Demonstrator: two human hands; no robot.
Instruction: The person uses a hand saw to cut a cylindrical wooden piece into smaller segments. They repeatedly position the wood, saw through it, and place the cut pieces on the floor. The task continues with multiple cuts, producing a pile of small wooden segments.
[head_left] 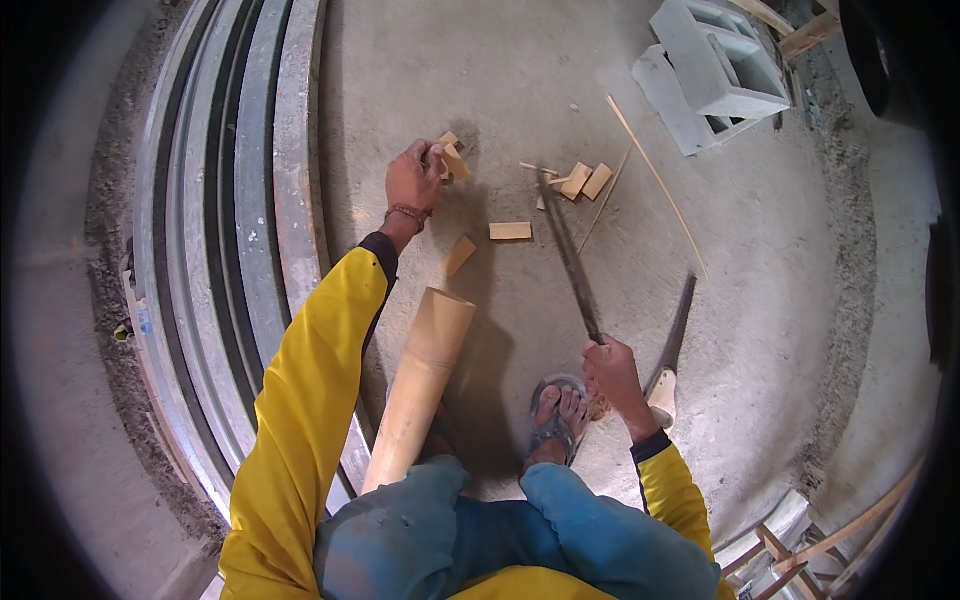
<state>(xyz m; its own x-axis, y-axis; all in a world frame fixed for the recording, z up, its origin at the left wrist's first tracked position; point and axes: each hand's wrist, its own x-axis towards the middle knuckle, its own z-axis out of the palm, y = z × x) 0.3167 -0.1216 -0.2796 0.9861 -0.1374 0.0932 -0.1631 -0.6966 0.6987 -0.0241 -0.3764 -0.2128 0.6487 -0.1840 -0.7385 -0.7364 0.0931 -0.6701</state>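
My right hand is closed around the handle of a long dark machete, its blade slanting forward and left over the floor. Ahead on the left, my left hand pinches a small split bamboo piece, and another piece shows just behind it. A thick bamboo pole leans between my legs, its cut end pointing away from me. Loose bamboo pieces lie on the floor: one in the middle, one near the pole's end, and a pair beyond the blade's tip.
A handsaw lies right of my right hand. Thin bamboo strips rest on the concrete floor. Long metal channels run along the left side. Hollow concrete blocks are stacked at the far right, and timber lies at the near right.
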